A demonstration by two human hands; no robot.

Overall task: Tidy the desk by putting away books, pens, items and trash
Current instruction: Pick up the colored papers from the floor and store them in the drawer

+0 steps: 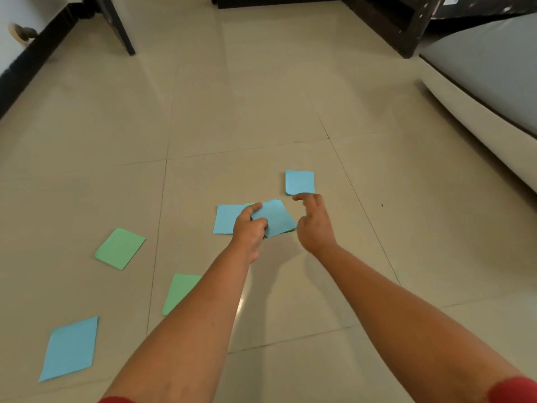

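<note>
Several blue and green paper cards lie scattered on a beige tiled floor. My left hand (249,228) grips a small stack topped by a blue card (274,218), with green edges showing under it. Partly beneath that hand lies another blue card (226,219). My right hand (312,225) hovers open, its fingertips at the near edge of a separate blue card (300,182). Further left are a green card (120,248), a second green card (180,292) partly hidden by my left forearm, and a large blue card (71,349).
A grey cushioned seat with a cream base (494,91) runs along the right side. Dark furniture legs stand at the back left (122,27) and back right (406,33). A white wall with a black skirting (26,65) borders the left.
</note>
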